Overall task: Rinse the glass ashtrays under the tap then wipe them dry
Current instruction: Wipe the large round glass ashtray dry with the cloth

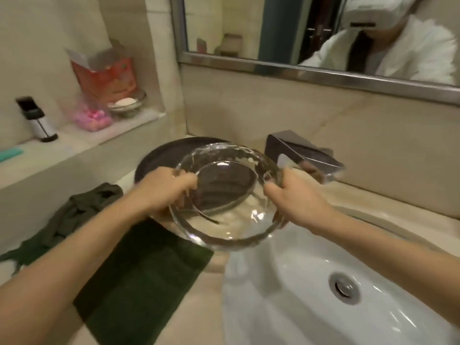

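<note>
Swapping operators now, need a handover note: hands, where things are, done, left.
Left hand and right hand grip opposite rims of one glass ashtray, held in the air over the counter's edge, left of the sink.
Tap is behind it; no water visible.
Dark towel lies flat on the counter.
Whether it is rinsed is unclear. Left: wipe dry.

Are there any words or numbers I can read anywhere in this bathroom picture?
No text can be read here.
Red carton on the ledge: printed, but too blurred to read.
Black-topped bottle: no readable label.
Glass ashtray, tap, dark green towel: no writing shows.
</note>
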`<state>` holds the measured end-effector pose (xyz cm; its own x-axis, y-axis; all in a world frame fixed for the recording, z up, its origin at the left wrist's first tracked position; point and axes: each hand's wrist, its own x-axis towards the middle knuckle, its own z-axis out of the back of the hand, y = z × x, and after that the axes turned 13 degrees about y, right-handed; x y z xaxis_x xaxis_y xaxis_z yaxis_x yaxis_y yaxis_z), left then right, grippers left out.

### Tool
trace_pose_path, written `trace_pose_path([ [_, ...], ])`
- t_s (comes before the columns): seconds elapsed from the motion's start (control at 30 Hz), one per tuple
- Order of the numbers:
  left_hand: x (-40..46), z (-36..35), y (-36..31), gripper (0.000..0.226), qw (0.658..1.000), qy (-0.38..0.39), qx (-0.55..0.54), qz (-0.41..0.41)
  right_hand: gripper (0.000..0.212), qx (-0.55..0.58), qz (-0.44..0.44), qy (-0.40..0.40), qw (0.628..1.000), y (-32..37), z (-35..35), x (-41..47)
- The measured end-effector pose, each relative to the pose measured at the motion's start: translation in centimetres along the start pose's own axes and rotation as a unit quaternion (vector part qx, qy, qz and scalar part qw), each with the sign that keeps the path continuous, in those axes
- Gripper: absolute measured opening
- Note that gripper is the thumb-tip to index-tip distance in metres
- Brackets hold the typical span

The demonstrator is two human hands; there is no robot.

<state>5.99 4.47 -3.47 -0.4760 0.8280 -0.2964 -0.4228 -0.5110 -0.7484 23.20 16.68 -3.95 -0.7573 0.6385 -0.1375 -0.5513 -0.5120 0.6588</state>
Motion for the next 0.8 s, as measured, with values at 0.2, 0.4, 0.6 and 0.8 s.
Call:
trace_pose_path([
  [0.2,3.4,4.9,2.4,0.030,0.997,-0.035,-0.059,0.047,0.035,0.098,0.007,-0.010,0.995,2.7,-3.5,6.8],
  [0.4,6.2,6.3,3.9,0.020,0.995,-0.018,-0.056,0.081,0.043,0.096,-0.023,-0.003,0.995,3.5,-4.0,10.8],
  [0.6,8.8,5.4,4.3,0.018,0.994,-0.025,-0.002,0.106,0.038,0.028,-0.037,-0.009,0.999,2.3,-3.8,12.7],
  [0.8,9.7,4.7,4.4,0.025,0.986,-0.023,0.102,0.128,0.044,0.026,-0.034,0.025,0.999,1.0,-3.9,13.0],
])
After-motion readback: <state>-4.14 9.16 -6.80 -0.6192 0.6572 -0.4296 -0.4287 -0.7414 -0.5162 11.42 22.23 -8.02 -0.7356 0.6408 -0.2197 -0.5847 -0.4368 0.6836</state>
